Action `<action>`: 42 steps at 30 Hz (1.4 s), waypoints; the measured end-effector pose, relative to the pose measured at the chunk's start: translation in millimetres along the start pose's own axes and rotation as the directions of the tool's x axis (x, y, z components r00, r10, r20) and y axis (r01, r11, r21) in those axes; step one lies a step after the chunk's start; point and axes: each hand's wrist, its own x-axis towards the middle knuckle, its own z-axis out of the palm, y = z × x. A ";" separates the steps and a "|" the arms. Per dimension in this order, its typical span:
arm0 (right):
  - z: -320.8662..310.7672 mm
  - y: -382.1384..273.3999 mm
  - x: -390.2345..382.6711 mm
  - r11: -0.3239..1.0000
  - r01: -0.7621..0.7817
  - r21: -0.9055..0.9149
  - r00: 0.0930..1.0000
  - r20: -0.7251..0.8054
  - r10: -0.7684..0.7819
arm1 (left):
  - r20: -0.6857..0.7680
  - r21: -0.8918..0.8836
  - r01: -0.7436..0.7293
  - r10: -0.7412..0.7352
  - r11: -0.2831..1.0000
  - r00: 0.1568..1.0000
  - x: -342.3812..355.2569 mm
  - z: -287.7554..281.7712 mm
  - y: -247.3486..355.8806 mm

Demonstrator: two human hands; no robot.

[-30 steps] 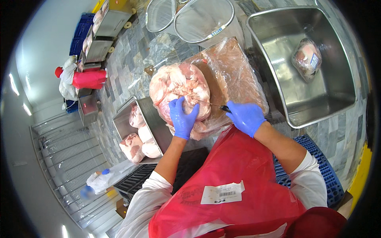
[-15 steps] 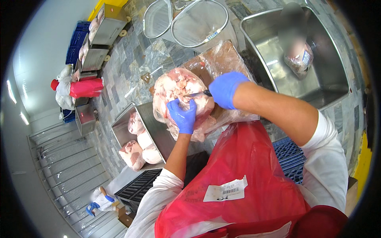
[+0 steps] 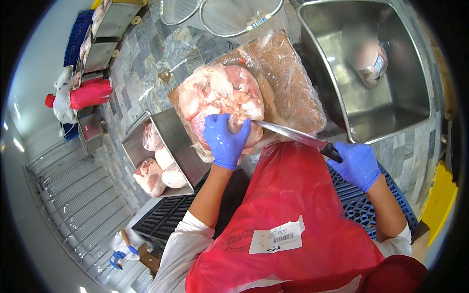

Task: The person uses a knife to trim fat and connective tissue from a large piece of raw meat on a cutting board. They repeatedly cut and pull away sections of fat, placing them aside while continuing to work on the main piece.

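Blurred, covered and cropped parts
A blur hides part of the wrapped piece [image 3: 380, 68] in the steel bin [image 3: 391, 110]; the left hand [image 3: 224, 141] covers some of the meat [image 3: 244, 83]; whether the tip of the knife [image 3: 290, 133] touches it cannot be told; the right hand [image 3: 357, 165] hides part of the handle; the top edge crops the clear bags [image 3: 244, 14], the lower edge the red apron [image 3: 293, 190].

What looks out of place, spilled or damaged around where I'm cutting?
One thing: a small brown patch on the floor, up and left of the meat in the picture. It breaks the grey tile pattern, though I can't tell whether it's a scrap or a stain. Nothing else clearly stands out.
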 end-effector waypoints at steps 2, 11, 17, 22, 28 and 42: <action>13.0 7.2 -5.8 1.000 -0.005 -0.031 0.999 -0.053 0.004 | 0.086 0.070 0.016 -0.022 0.997 0.996 3.4 -4.7 5.0; 32.9 8.3 4.6 0.990 0.102 0.098 0.956 -0.286 -0.070 | 0.199 -0.016 0.100 -0.095 0.995 0.975 13.7 0.9 -20.3; 21.2 2.3 1.6 0.995 0.096 0.008 0.977 -0.193 -0.093 | 0.100 -0.241 0.117 -0.095 0.963 0.990 5.8 10.7 -31.7; -14.7 -15.5 11.7 0.989 0.137 -0.049 0.973 -0.182 -0.144 | 0.073 -0.332 0.106 -0.086 0.937 0.994 4.8 12.2 -34.5; -28.4 -49.5 27.2 0.981 0.122 -0.153 0.965 -0.212 -0.153 | 0.092 -0.343 0.140 -0.115 0.929 0.989 3.1 14.6 -44.2; 171.7 -25.6 74.9 0.974 0.172 0.148 0.769 -0.638 -0.039 | 0.089 -0.305 0.166 -0.146 0.938 0.985 6.2 19.6 -37.9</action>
